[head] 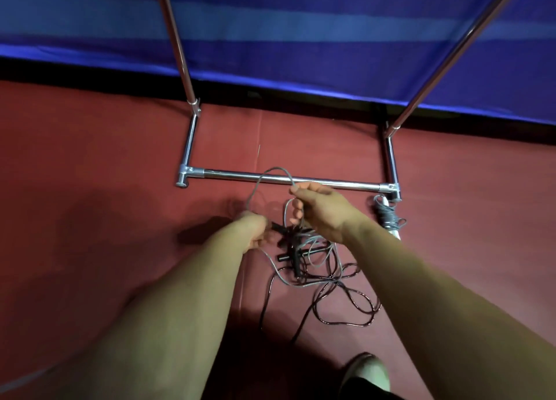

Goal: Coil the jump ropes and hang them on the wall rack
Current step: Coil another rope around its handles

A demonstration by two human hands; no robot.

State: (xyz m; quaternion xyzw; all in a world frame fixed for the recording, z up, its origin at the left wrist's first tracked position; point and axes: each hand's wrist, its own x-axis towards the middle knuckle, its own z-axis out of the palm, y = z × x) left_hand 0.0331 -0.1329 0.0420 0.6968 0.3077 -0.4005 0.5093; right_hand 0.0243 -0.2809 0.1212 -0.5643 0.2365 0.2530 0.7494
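The left hand (255, 230) is a fist closed on the grey jump rope (272, 171), and a black handle (276, 227) pokes out of the fist toward 3 o'clock. The right hand (320, 210) is near it at 2 o'clock, not touching. It pinches the same rope between thumb and forefinger, with the other fingers curled under. Between the two hands the rope rises in a loop whose top overlaps the rack's base bar (228, 174) in this view. Below the hands, at 6 o'clock, the rest of the grey rope drops into a tangle of ropes (319, 275) on the red floor (90, 159), mixed with more black handles. A dark rope (346, 309) sprawls from that tangle in loose curves toward 5 o'clock. At 3 o'clock from the right hand a coiled rope (388, 216), grey and wound on a white handle, lies against the rack's right foot. The rack's two uprights (174, 38) climb toward 11 and 1 o'clock in front of a blue striped sheet (301, 38), whose lower edge meets the floor behind the base. Bare floor stretches wide toward 9 o'clock and, more narrowly, past the coil toward 3 o'clock. A shoe (367, 369) shows at the bottom edge, at 6 o'clock.
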